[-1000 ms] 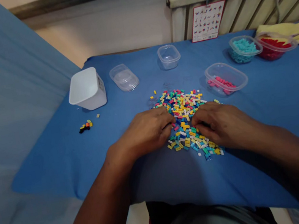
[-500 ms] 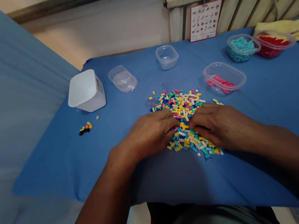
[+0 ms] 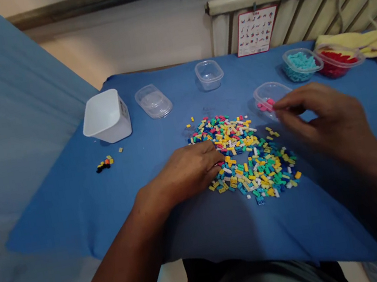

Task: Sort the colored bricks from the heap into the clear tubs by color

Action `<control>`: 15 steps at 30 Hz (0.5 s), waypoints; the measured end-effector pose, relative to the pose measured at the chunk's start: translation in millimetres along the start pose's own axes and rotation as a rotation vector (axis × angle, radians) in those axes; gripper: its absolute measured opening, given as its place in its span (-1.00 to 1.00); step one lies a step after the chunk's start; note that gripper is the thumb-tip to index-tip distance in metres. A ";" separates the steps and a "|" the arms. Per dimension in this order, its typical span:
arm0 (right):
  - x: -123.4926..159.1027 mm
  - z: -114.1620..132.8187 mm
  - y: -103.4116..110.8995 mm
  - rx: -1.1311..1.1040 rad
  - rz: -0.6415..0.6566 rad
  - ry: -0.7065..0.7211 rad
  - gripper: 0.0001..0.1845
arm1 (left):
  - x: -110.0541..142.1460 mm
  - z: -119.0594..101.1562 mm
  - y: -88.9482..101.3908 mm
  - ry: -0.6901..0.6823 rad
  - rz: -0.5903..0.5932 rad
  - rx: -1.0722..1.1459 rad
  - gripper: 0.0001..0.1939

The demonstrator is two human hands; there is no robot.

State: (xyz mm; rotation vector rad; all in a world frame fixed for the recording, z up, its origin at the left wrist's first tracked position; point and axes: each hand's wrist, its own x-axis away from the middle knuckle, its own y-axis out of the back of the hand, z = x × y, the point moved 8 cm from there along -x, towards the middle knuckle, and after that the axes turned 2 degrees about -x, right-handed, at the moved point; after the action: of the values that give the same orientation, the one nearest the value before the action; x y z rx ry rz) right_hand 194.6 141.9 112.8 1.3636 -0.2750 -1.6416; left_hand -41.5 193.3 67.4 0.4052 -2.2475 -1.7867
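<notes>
A loose pile of small toy building bricks (image 3: pixel 262 167), in yellow, green, blue, pink and white, lies spread on the blue-covered table. At its left side rests my left hand (image 3: pixel 196 166), fingers curled down among the bricks; what its fingertips hold, if anything, is hidden. My right hand (image 3: pixel 322 112) is off the pile, thumb and forefinger pinched at the near side of a clear plastic tub (image 3: pixel 274 88). Pink bricks (image 3: pixel 265 106) lie in that tub, partly covered by the fingers. Whether a brick is in the pinch I cannot make out.
Behind stand tubs of turquoise bricks (image 3: pixel 301 65) and red bricks (image 3: pixel 337 61), beside a yellow cloth (image 3: pixel 371 41). A clear tub (image 3: pixel 209 75), a clear lid (image 3: pixel 153 102) and a white bin (image 3: pixel 106 119) stand further left, near a few black and yellow bricks (image 3: pixel 105 164).
My right hand has left the pile and moved right and up to the tub of pink bricks, uncovering the pile's right part. My left hand has stayed at the pile.
</notes>
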 end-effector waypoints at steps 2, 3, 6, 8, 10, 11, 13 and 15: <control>-0.4 -27.1 13.4 0.047 -0.100 -0.114 -0.89 | -0.2 0.2 0.3 -0.025 -0.028 -0.009 -0.78; 0.8 -39.0 18.8 0.055 -0.147 -0.160 -0.88 | -0.6 0.7 0.8 -0.032 -0.048 -0.025 -0.77; 7.3 -63.0 27.2 0.042 -0.232 -0.274 -0.81 | -2.7 1.7 1.4 -0.037 -0.085 -0.081 -0.75; 11.6 -66.0 29.4 0.026 -0.277 -0.317 -0.79 | -4.4 1.4 0.8 -0.032 -0.078 -0.105 -0.75; 14.3 -59.3 27.8 0.015 -0.294 -0.319 -0.79 | -5.7 1.6 -0.2 -0.010 -0.052 -0.107 -0.76; 14.9 -53.6 25.0 0.012 -0.285 -0.304 -0.80 | -6.0 2.1 -0.4 0.007 -0.041 -0.101 -0.75; 14.9 -39.0 14.8 -0.009 -0.217 -0.237 -0.84 | -6.1 3.3 -0.1 0.039 -0.026 -0.077 -0.74; 14.8 -21.8 0.8 -0.060 -0.115 -0.136 -0.88 | -5.6 4.3 1.3 0.060 -0.029 -0.048 -0.72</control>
State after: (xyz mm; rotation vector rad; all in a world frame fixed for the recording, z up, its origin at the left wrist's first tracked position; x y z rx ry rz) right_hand 214.8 138.4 96.1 1.2444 -0.2281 -1.8270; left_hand -37.9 199.5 67.7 0.4774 -2.1655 -1.8138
